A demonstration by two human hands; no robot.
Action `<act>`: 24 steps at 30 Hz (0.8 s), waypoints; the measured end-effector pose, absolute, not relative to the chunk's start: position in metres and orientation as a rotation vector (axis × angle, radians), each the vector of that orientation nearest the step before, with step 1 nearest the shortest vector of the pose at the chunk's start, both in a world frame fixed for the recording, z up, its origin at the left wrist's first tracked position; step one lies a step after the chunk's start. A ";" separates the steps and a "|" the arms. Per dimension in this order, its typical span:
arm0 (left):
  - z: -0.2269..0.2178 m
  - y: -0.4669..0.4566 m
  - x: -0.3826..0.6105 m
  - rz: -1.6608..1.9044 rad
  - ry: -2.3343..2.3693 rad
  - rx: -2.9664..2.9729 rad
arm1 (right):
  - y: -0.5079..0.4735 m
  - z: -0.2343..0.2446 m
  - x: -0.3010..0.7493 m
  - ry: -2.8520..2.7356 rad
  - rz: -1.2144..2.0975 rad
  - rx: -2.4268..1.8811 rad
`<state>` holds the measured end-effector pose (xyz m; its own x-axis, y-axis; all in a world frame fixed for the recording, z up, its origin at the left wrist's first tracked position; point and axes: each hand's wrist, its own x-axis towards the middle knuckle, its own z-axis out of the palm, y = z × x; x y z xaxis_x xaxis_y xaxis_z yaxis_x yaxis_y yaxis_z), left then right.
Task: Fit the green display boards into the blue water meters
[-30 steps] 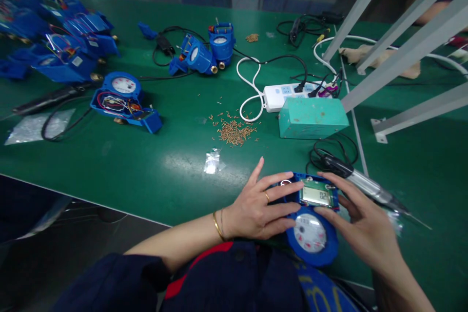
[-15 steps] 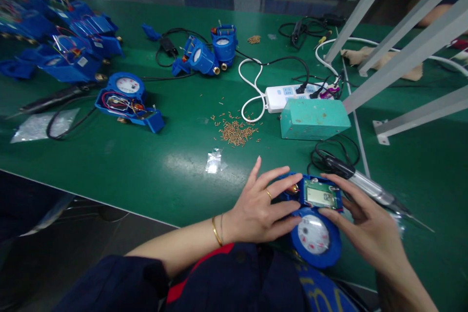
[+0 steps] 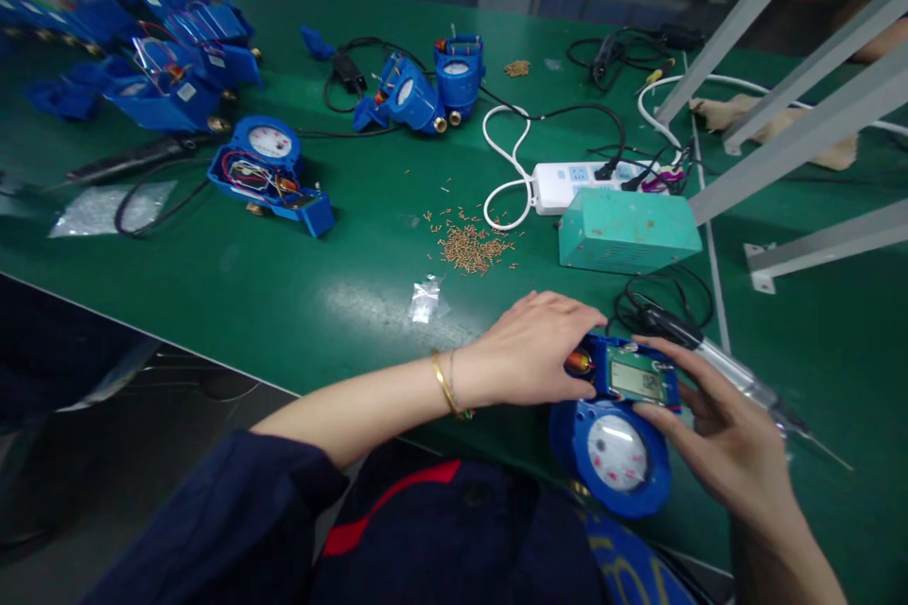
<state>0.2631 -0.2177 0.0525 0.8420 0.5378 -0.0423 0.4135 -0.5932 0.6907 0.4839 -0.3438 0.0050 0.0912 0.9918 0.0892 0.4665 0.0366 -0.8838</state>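
Note:
A blue water meter (image 3: 616, 454) with a white dial and an open electronics box lies at the near edge of the green table (image 3: 284, 284). My left hand (image 3: 532, 348) arches over the box's left end, fingers curled down onto it beside an orange part. My right hand (image 3: 716, 430) grips the right side of the meter, thumb by the small display board (image 3: 638, 381). Both hands hold the same meter.
An electric screwdriver (image 3: 738, 376) with a black cord lies just right of the meter. Behind it stand a teal box (image 3: 628, 232) and a white power strip (image 3: 567, 184). A pile of small brass screws (image 3: 472, 248), a clear bag (image 3: 426, 301) and several blue meters (image 3: 270, 172) lie farther left.
My left hand has lifted from lying flat with fingers spread and now curls over the meter's box from above. The view has shifted slightly left. My right hand keeps its hold.

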 end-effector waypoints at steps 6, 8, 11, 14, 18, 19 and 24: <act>0.065 -0.192 0.279 -0.147 0.438 2.316 | -0.343 0.005 0.485 -1.507 0.780 -1.555; 0.065 -0.190 0.279 -0.194 0.415 2.299 | -0.344 0.004 0.485 -1.487 0.793 -1.559; 0.062 -0.193 0.280 -0.194 0.435 2.302 | -0.344 0.002 0.485 -1.463 0.807 -1.565; 0.059 -0.199 0.285 -0.141 0.483 2.357 | -0.344 0.002 0.485 -1.476 0.791 -1.576; 0.057 -0.205 0.290 -0.100 0.496 2.426 | -0.344 0.004 0.486 -1.505 0.754 -1.572; 0.056 -0.205 0.291 -0.089 0.481 2.433 | -0.344 0.005 0.486 -1.503 0.748 -1.569; 0.041 -0.211 0.285 0.048 0.486 2.397 | -0.345 0.007 0.485 -1.512 0.739 -1.571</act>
